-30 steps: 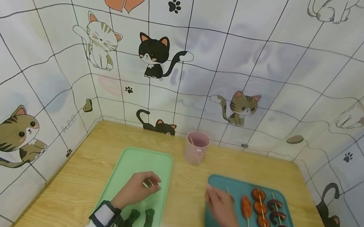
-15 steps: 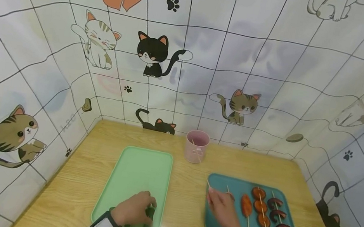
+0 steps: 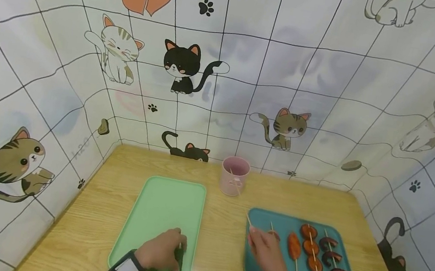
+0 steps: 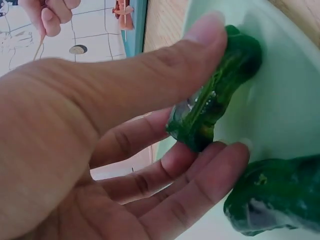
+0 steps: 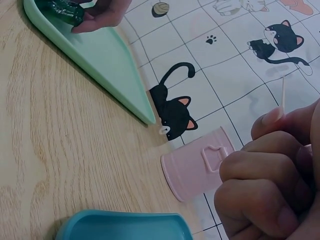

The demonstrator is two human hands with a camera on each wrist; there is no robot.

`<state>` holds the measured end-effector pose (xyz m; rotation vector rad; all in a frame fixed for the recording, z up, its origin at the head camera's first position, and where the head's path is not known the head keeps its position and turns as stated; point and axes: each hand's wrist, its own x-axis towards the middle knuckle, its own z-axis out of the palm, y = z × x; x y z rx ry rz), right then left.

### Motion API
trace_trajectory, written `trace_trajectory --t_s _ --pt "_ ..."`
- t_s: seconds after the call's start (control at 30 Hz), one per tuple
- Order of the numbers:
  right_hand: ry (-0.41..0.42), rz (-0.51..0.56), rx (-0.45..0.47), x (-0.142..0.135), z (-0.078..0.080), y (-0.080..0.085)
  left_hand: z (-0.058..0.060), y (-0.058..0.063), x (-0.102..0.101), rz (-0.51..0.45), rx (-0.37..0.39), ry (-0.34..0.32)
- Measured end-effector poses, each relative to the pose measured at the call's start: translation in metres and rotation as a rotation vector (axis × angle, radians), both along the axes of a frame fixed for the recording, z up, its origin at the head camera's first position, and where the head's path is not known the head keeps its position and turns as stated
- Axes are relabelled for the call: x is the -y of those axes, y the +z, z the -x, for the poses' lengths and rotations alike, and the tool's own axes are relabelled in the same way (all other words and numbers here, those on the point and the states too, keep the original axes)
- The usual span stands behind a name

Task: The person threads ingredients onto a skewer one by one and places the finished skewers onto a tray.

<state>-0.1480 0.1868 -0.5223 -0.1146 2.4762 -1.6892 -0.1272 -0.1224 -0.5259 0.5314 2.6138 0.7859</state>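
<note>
My left hand [image 3: 161, 251] is low over the front of the light green tray [image 3: 174, 199]. Its thumb and fingers pinch a glossy dark green pepper-like piece [image 4: 215, 92] by its two ends, close over the tray. A second such piece [image 4: 275, 195] lies right by the fingertips in the left wrist view; the hand mostly covers it from above. Over the left part of the blue tray [image 3: 254, 268], my right hand [image 3: 267, 254] holds a thin wooden skewer [image 5: 283, 94] between thumb and curled fingers, its bare tip pointing up and away.
On the blue tray lie a sausage-like piece on a stick [image 3: 294, 246], a skewer of round brown slices [image 3: 311, 248] and a skewer of dark curled pieces [image 3: 332, 256]. A pink cup [image 3: 233, 184] with thin sticks stands behind, near the cat-print wall [image 3: 231, 100].
My left hand has come down from over the tray's middle to its front and taken hold of a green pepper-like piece. The right hand has barely moved; more of its skewer tip shows.
</note>
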Motion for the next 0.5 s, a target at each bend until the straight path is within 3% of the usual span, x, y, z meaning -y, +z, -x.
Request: trace_trajectory --t_s 0.37,0.5 --pt "-0.011 0.006 0.032 0.003 -0.001 0.0 0.009 -0.002 0.016 -0.133 -0.001 -0.014" --pt "-0.019 -0.003 0.017 0.004 -0.001 0.0 0.014 0.002 0.022 -0.231 0.019 0.001"
